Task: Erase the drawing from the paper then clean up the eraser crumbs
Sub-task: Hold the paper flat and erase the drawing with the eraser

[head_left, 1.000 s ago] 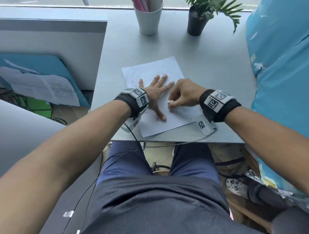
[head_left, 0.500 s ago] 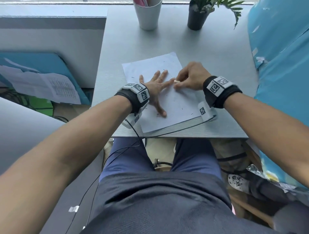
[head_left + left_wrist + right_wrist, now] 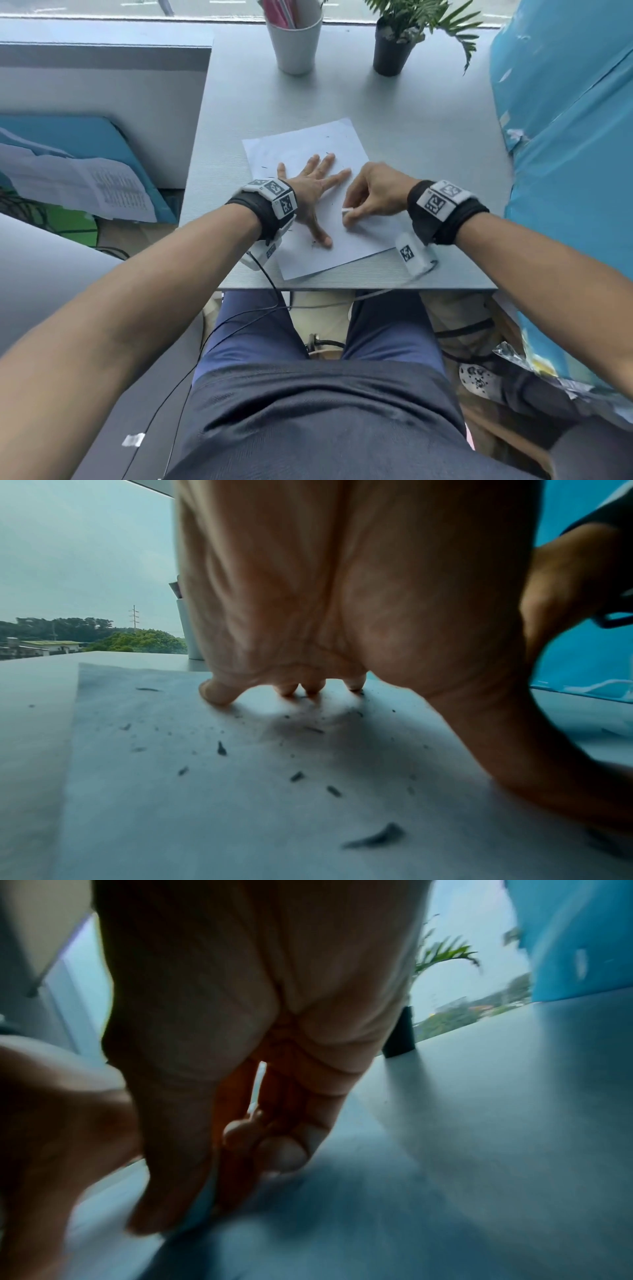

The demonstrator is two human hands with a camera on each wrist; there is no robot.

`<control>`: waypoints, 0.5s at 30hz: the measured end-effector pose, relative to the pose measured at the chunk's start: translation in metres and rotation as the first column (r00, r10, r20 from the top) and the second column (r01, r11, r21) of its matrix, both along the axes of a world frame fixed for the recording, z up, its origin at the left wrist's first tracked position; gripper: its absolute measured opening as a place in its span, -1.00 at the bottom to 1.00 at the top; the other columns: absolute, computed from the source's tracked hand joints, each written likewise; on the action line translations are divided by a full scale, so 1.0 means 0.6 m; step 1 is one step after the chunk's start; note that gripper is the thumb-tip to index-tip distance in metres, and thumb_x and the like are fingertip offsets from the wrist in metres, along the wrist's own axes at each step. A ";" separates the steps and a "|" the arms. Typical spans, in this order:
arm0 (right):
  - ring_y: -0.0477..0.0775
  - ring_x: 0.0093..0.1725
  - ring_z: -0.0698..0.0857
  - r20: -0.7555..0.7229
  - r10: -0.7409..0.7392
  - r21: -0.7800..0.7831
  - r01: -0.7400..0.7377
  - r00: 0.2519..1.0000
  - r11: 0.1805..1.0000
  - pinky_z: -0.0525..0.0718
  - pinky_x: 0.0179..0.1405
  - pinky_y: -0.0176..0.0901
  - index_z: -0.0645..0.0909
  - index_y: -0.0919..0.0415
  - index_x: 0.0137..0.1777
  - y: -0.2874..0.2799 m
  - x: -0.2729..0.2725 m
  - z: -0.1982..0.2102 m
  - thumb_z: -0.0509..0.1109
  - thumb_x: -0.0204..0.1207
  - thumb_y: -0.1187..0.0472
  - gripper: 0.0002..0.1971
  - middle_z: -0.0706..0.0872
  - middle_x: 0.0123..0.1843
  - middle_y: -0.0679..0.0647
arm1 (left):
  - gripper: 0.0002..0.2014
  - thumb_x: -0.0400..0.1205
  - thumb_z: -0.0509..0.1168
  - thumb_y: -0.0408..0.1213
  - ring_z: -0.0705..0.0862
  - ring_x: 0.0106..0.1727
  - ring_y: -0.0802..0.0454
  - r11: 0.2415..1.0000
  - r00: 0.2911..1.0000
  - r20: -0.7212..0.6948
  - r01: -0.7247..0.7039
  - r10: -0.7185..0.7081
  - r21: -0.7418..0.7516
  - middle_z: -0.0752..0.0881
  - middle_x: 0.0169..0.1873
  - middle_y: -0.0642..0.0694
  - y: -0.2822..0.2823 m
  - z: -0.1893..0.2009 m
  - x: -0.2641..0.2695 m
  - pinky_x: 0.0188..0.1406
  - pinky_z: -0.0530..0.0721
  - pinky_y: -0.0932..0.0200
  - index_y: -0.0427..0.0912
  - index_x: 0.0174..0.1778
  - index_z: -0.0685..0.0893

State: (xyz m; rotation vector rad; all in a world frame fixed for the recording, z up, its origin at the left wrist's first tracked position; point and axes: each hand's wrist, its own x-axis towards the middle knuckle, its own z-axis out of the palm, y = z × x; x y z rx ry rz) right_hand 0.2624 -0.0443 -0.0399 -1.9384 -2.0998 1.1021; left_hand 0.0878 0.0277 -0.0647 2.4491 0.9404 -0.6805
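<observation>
The grey table (image 3: 428, 144) carries everything, and the paper (image 3: 329, 253) lies skewed near its front edge, one corner almost at the lip. It is a thin, light sheet that would slide or buckle under a rubbing stroke, so it probably needs pinning flat close beside the patch being worked.

The left hand (image 3: 313, 193) does just that: palm down on the sheet's left half, fingers (image 3: 219, 695) straight and spread, tips pressing the paper, holding nothing.

The right hand (image 3: 373, 197) sits just beside it toward the right edge of the sheet, its fingers curled and pinching a small white eraser (image 3: 346, 210) against the paper. The eraser looks like a short, firm block, best taken low near its working end so it does not bend or roll; it is blurred in the right wrist view.

Dark eraser crumbs (image 3: 296, 776) are scattered over the sheet around and under the left hand, a few near the far corner. They are tiny, feather-light flecks, likely to smear if pressed, so a gentle sweep toward one edge suits them.

No pencil lines can be made out, and no brand or readable writing shows on paper or eraser.
</observation>
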 end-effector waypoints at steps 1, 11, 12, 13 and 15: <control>-0.31 -0.48 0.61 -0.003 -0.072 0.050 0.072 0.997 0.996 0.56 -0.40 -0.35 0.83 0.03 -0.26 0.012 0.010 0.003 0.68 0.29 0.09 -0.91 0.77 -0.39 -0.13 | 0.54 0.03 0.66 0.39 -0.47 0.71 -0.06 1.000 1.000 0.002 0.003 -0.003 0.000 -0.48 0.69 0.05 0.000 0.000 0.001 0.44 -0.29 -0.75 0.30 0.70 -0.34; -0.31 -0.52 0.56 0.009 -0.105 0.103 0.104 0.994 0.989 0.52 -0.40 -0.32 0.84 0.04 -0.24 0.020 0.020 0.003 0.66 0.29 0.10 -0.91 0.77 -0.39 -0.07 | 0.55 -0.01 0.66 0.38 -0.47 0.70 -0.07 1.000 1.000 0.016 -0.001 0.001 -0.017 -0.47 0.70 0.06 0.003 -0.003 0.000 0.43 -0.31 -0.74 0.33 0.70 -0.32; -0.31 -0.54 0.53 -0.011 -0.162 0.157 0.161 0.987 0.974 0.49 -0.38 -0.31 0.84 0.08 -0.24 0.026 0.025 0.003 0.66 0.29 0.13 -0.91 0.75 -0.41 -0.03 | 0.55 -0.01 0.67 0.38 -0.47 0.70 -0.07 1.000 1.000 0.015 -0.004 0.005 -0.018 -0.47 0.70 0.06 0.002 -0.003 0.002 0.43 -0.31 -0.74 0.33 0.70 -0.32; -0.32 -0.56 0.52 -0.031 -0.194 0.180 0.196 0.981 0.964 0.47 -0.38 -0.33 0.83 0.11 -0.25 0.027 0.025 0.002 0.66 0.29 0.15 -0.90 0.73 -0.43 -0.03 | 0.55 -0.01 0.67 0.38 -0.47 0.71 -0.06 1.000 1.000 0.016 -0.009 0.010 -0.018 -0.47 0.70 0.06 0.002 -0.002 0.002 0.42 -0.30 -0.74 0.33 0.70 -0.32; -0.33 -0.55 0.54 -0.028 -0.137 0.126 0.140 0.990 0.982 0.47 -0.46 -0.44 0.79 0.05 -0.30 0.012 0.014 -0.002 0.68 0.26 0.14 -0.89 0.71 -0.45 -0.10 | 0.56 -0.02 0.66 0.40 -0.47 0.71 -0.06 1.000 1.000 0.014 -0.009 0.009 -0.010 -0.47 0.70 0.07 0.003 -0.004 0.002 0.43 -0.30 -0.74 0.33 0.70 -0.33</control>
